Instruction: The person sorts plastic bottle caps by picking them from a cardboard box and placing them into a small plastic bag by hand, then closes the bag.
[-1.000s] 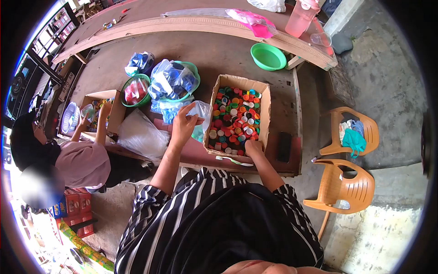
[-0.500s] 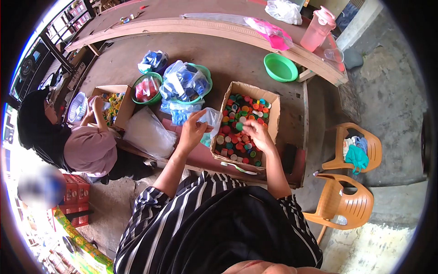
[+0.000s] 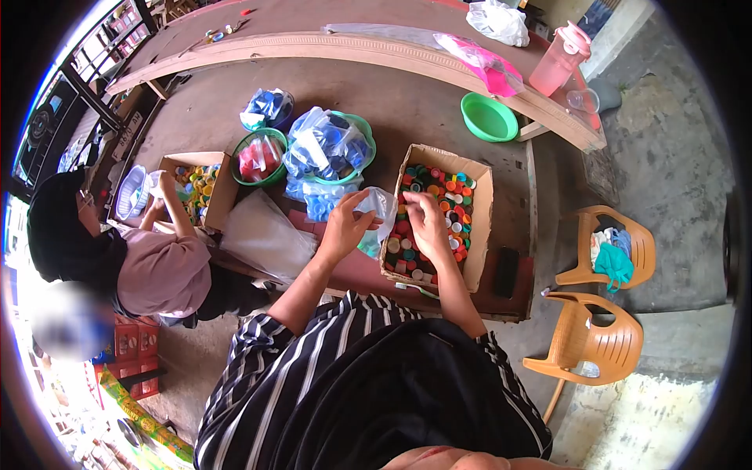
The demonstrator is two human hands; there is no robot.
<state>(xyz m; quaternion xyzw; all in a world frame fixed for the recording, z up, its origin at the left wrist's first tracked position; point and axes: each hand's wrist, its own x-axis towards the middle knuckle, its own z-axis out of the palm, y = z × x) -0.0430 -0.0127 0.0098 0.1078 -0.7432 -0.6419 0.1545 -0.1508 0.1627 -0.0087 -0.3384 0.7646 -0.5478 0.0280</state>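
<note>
My left hand [image 3: 345, 229] is closed on a clear plastic bag [image 3: 381, 210], its thumb and fingers gripping the film beside the box. Colourful bottle caps [image 3: 456, 205], mostly red, orange, white and green, fill a cardboard box [image 3: 482, 223] in front of me. My right hand [image 3: 428, 225] hovers over the box's left side, close to the bag, with its fingers bent together. Whatever its fingertips hold, if anything, is hidden. Below the left hand's bag lies another bag with greenish contents [image 3: 370, 244].
Bagged blue caps [image 3: 325, 149] pile up in a green basin, beside a green basin of red caps [image 3: 258, 157]. Flat plastic bags [image 3: 262, 235] lie left. A co-worker [image 3: 160, 266] sits by another cap box [image 3: 223, 192]. A phone [image 3: 506, 270] lies right; orange chairs [image 3: 599, 341] stand beyond.
My right hand has moved left from over the caps toward the bag. The green cap at its fingertips is no longer visible. My left hand still grips the bag. The view has shifted slightly.
</note>
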